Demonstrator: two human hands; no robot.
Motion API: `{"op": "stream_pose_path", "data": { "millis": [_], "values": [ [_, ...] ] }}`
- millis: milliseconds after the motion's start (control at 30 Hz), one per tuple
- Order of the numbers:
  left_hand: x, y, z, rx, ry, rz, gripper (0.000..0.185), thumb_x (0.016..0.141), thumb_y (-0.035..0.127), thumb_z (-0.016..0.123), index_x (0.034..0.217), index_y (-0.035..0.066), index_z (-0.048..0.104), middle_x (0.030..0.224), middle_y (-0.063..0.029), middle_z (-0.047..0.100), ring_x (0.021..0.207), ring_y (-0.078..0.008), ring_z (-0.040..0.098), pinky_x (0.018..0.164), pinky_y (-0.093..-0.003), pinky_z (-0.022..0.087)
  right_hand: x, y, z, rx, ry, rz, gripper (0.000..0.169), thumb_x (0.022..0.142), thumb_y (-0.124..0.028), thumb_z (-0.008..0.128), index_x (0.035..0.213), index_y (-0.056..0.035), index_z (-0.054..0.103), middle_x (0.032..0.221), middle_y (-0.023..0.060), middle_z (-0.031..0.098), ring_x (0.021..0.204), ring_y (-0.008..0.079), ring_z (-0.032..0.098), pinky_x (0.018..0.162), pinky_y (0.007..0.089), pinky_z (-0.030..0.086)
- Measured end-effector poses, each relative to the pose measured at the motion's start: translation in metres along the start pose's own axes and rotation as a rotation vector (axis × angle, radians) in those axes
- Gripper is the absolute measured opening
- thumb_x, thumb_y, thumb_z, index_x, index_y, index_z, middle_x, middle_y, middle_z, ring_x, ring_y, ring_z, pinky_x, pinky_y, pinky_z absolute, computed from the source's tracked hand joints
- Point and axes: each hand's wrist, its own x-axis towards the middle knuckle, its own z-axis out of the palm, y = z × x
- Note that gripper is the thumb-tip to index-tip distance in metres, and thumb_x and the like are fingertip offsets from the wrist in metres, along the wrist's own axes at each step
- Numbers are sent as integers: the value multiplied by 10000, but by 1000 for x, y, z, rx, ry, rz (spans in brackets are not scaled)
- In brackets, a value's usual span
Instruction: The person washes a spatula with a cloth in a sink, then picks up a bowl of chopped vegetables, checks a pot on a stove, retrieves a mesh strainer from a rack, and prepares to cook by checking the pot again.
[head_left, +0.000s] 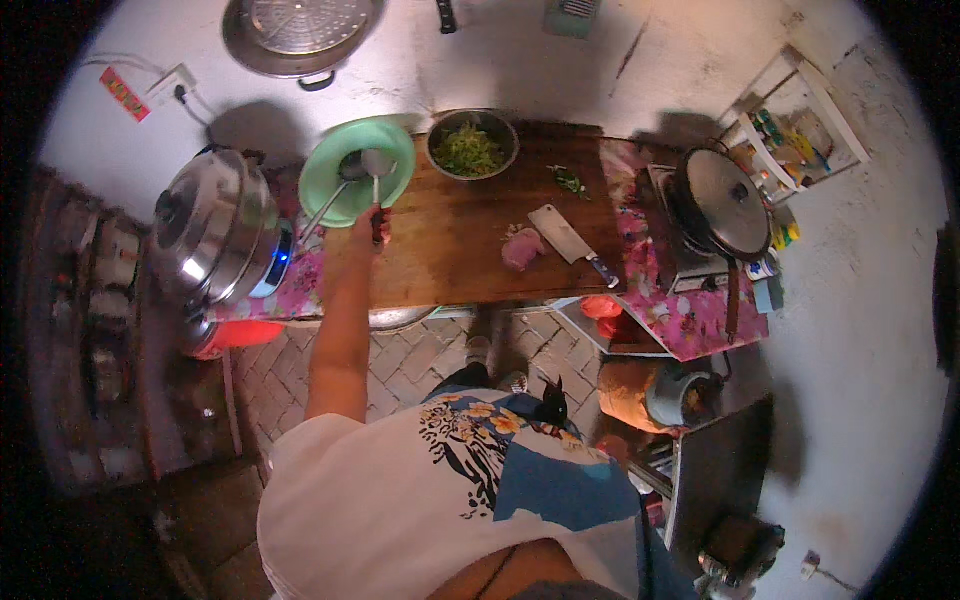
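My left hand (373, 223) is closed around the dark handle of a metal kitchen utensil, probably a ladle or turner (377, 163), whose head is over the green plastic basin (401, 154). A second long-handled metal utensil (326, 208) leans out of the basin's lower left side. Right of the basin, a metal bowl (514, 150) holds chopped greens (470, 151). On the wooden cutting board (442, 247) lie a piece of pink meat (523, 250), a cleaver (562, 234) and some green leaves (568, 181). My right hand is out of view.
A steel steamer pot (217, 225) stands on a lit electric cooker at the left. On the right, a lidded pan (726, 204) sits on a stove (675, 262), its handle reaching towards me. A wall shelf (832, 112) holds packets. Below the right table end stands a grey pot (671, 397).
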Motion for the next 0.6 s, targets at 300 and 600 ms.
{"op": "stream_pose_path", "data": {
  "millis": [300, 600],
  "values": [
    [75, 14, -49, -318, -165, -220, 299, 915, 250, 463, 964, -21, 578, 632, -32, 549, 472, -115, 495, 380, -202, 413, -32, 29, 60, 160, 111, 86, 282, 816, -328, 633, 999, -114, 611, 767, 35, 619, 650, 171, 615, 536, 309, 481],
    [70, 17, -80, -324, -201, -308, 284, 922, 262, 507, 1031, 12, 588, 748, -36, 611, 541, -129, 551, 456, -239, 497, 19, -95, 76, 158, 110, 128, 142, 821, -239, 562, 810, -99, 582, 746, 44, 628, 627, 172, 623, 528, 328, 489]
  ]
}}
